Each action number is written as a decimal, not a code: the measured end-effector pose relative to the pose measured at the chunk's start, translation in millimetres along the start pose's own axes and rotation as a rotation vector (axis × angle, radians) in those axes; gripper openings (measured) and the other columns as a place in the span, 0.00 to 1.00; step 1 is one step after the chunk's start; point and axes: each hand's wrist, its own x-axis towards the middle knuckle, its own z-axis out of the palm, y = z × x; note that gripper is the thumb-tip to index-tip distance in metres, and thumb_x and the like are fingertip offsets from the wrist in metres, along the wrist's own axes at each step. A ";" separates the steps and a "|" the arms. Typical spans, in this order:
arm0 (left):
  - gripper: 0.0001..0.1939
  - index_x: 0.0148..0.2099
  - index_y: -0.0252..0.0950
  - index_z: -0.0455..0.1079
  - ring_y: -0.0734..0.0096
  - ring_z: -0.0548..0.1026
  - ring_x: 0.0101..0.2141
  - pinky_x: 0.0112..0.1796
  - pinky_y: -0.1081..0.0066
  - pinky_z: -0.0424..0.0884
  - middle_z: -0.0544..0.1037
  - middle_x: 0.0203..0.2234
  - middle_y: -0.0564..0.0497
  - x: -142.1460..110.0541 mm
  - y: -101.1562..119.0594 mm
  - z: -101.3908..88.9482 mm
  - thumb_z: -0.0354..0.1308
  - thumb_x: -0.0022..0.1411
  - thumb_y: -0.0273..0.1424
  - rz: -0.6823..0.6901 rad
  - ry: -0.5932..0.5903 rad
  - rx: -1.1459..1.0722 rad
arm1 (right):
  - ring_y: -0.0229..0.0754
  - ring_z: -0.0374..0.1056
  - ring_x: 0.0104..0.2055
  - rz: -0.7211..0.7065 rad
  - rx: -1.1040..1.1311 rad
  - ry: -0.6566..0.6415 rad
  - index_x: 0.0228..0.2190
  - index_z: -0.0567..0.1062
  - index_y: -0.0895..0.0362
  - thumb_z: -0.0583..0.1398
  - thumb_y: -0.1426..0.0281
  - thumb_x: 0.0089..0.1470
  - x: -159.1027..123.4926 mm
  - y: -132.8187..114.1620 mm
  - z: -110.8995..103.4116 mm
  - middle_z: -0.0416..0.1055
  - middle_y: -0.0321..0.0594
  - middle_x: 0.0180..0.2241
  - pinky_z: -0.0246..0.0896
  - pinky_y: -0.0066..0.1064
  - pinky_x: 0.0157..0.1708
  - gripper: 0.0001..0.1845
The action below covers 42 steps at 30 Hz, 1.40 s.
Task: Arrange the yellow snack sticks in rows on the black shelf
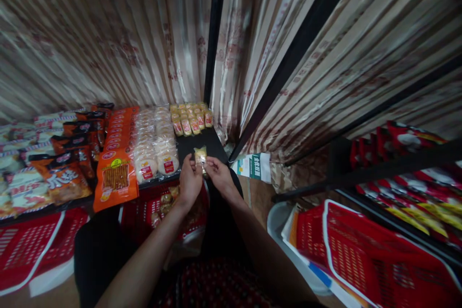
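Between my two hands is a small yellow wrapped snack (200,155), held upright over the front part of a black shelf (187,145). My left hand (190,175) grips its left side and my right hand (217,173) its right side. Farther back on the shelf, several matching yellow packets (191,122) stand in close rows. Left of them are clear-wrapped round crackers (168,161) with red labels. Below my forearms, a red basket (135,211) holds more small yellow packets (168,198).
Orange snack bags (116,173) and more bagged snacks (67,178) line the shelf leftward. Red baskets stand at lower left (32,240) and right (361,255). Black posts (216,33) rise before a striped curtain (144,33). A white-green bag (254,167) lies on the floor.
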 end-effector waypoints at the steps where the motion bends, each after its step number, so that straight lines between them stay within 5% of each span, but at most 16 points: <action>1: 0.22 0.56 0.30 0.59 0.67 0.75 0.36 0.42 0.64 0.70 0.76 0.39 0.42 0.7 0.1 1.9 0.51 0.59 0.31 -0.017 -0.005 -0.021 | 0.37 0.71 0.35 -0.003 -0.004 0.024 0.37 0.72 0.58 0.62 0.65 0.45 1.9 0.8 0.5 0.74 0.38 0.33 0.66 0.30 0.40 0.16; 9: 0.15 0.49 0.33 0.66 0.68 0.74 0.41 0.45 0.65 0.69 0.75 0.42 0.45 7.6 -3.5 6.7 0.52 0.58 0.27 0.026 -0.038 -0.023 | 0.34 0.69 0.31 0.015 -0.003 0.043 0.50 0.63 0.57 0.60 0.66 0.47 7.8 6.9 0.1 0.70 0.35 0.32 0.66 0.27 0.34 0.27; 12: 0.14 0.48 0.35 0.68 0.68 0.73 0.40 0.45 0.65 0.69 0.75 0.40 0.47 11.3 -4.5 1.4 0.51 0.58 0.27 0.057 -0.064 -0.023 | 0.37 0.69 0.35 -0.020 -0.156 0.049 0.58 0.55 0.54 0.60 0.65 0.47 8.5 2.3 -3.5 0.68 0.42 0.43 0.68 0.29 0.33 0.38; 15: 0.14 0.47 0.35 0.69 0.68 0.73 0.41 0.46 0.64 0.68 0.75 0.41 0.47 14.5 -3.5 -5.5 0.51 0.58 0.26 0.073 -0.100 -0.019 | 0.44 0.65 0.48 -0.161 -0.379 0.042 0.62 0.47 0.51 0.62 0.64 0.44 10.7 -8.1 -9.5 0.54 0.49 0.58 0.69 0.32 0.36 0.47; 19: 0.15 0.47 0.35 0.69 0.69 0.72 0.40 0.45 0.65 0.68 0.74 0.40 0.47 18.0 2.3 -14.1 0.52 0.57 0.25 0.091 -0.153 -0.039 | 0.46 0.60 0.54 -0.275 -0.491 -0.038 0.63 0.43 0.49 0.63 0.65 0.45 14.8 -18.7 -17.3 0.42 0.47 0.63 0.70 0.34 0.39 0.50; 24: 0.14 0.45 0.37 0.71 0.68 0.72 0.39 0.44 0.65 0.68 0.73 0.38 0.49 20.0 9.1 -17.7 0.54 0.55 0.25 0.143 -0.145 0.038 | 0.49 0.58 0.56 -0.325 -0.657 -0.062 0.61 0.50 0.46 0.63 0.65 0.47 16.6 -19.0 -21.1 0.51 0.45 0.60 0.63 0.42 0.48 0.44; 27: 0.17 0.48 0.35 0.68 0.66 0.71 0.42 0.47 0.62 0.67 0.72 0.40 0.48 19.3 9.9 -15.1 0.54 0.54 0.25 0.174 -0.084 0.094 | 0.46 0.67 0.44 -0.256 -0.698 0.026 0.60 0.54 0.49 0.64 0.62 0.45 16.7 -16.1 -19.2 0.61 0.47 0.52 0.63 0.44 0.47 0.42; 31: 0.16 0.47 0.34 0.66 0.63 0.69 0.43 0.47 0.60 0.65 0.72 0.40 0.46 15.3 13.1 -10.4 0.52 0.55 0.25 0.224 -0.005 0.173 | 0.38 0.68 0.31 -0.106 -0.413 0.068 0.56 0.60 0.54 0.64 0.63 0.43 20.7 -9.6 -10.8 0.69 0.41 0.38 0.67 0.38 0.39 0.38; 36: 0.12 0.43 0.37 0.66 0.62 0.67 0.43 0.46 0.59 0.65 0.71 0.38 0.48 10.5 15.5 -3.6 0.50 0.55 0.25 0.349 0.086 0.254 | 0.38 0.71 0.35 0.090 0.240 -0.050 0.50 0.65 0.55 0.64 0.63 0.42 27.3 -9.1 0.9 0.73 0.37 0.35 0.68 0.32 0.38 0.33; 42: 0.13 0.44 0.37 0.65 0.60 0.64 0.48 0.50 0.56 0.63 0.68 0.43 0.45 17.6 4.3 9.6 0.51 0.55 0.24 0.398 0.125 0.296 | 0.37 0.71 0.39 0.174 0.345 -0.102 0.45 0.67 0.55 0.64 0.60 0.43 40.0 -18.7 10.6 0.74 0.39 0.39 0.65 0.25 0.35 0.27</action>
